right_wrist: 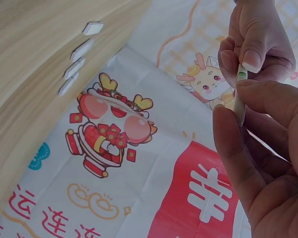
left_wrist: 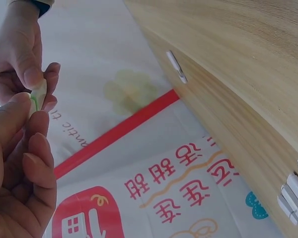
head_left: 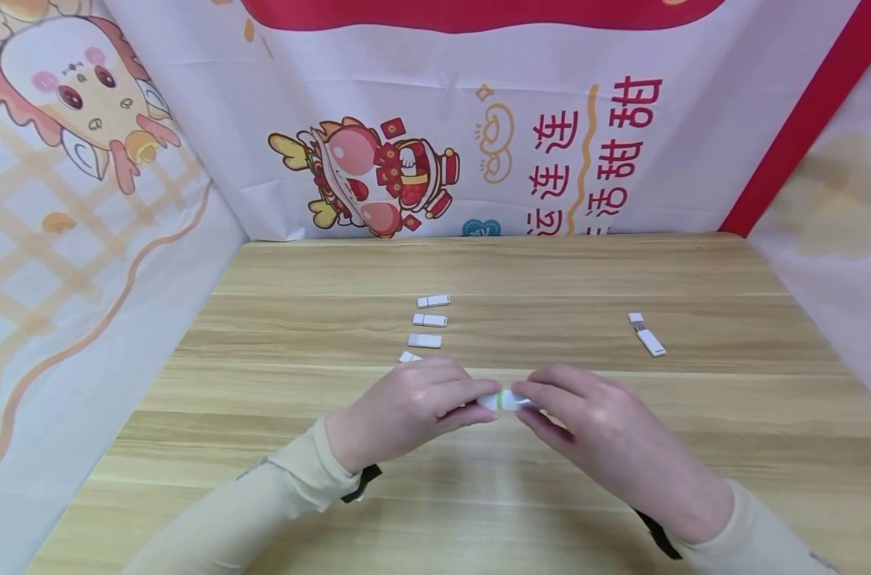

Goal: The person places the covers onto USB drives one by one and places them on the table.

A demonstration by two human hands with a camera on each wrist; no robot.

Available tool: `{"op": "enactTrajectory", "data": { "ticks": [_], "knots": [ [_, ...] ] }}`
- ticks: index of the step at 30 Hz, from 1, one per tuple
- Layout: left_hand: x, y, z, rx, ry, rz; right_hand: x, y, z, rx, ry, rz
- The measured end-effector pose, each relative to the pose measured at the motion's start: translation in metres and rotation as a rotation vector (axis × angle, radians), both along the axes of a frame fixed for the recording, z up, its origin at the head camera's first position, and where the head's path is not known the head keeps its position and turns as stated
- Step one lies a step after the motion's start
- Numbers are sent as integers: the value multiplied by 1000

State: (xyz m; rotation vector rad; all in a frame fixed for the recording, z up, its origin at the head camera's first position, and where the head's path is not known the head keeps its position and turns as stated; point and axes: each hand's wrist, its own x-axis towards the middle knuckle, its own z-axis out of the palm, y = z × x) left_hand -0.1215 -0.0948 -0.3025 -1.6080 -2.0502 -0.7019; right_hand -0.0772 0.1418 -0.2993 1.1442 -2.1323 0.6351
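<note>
Between my two hands, above the table, is a white USB stick (head_left: 508, 401) with a green band round its middle. My left hand (head_left: 419, 406) pinches one end with thumb and fingertips. The other end is pinched by my right hand (head_left: 607, 423). In the right wrist view the stick (right_wrist: 240, 101) appears edge-on, its green band between the two hands. My fingers cover both of its ends.
Several white USB sticks (head_left: 430, 320) lie in a column beyond my left hand, the nearest partly hidden by it. Farther right lies another USB stick (head_left: 651, 343) with its cap (head_left: 635, 318) pulled partway off. Printed cloth (head_left: 435, 88) stands round the wooden table (head_left: 320, 271).
</note>
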Motion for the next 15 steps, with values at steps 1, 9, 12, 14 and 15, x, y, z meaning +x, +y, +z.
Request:
{"op": "enactTrajectory", "data": {
  "ticks": [1,9,12,14,15],
  "knots": [
    [0,0,0,-2,-4,1,0,-1,0,-8,12,3],
    [2,1,0,-8,-28,16,1,-1,2,2,-61,-19],
    [2,1,1,-20,-41,24,2,-1,2,8,-83,-28],
    [2,1,1,-26,-46,28,2,-1,1,9,-87,-29],
    [2,1,1,-27,-49,29,2,-1,1,6,-81,-27]
  ]
}}
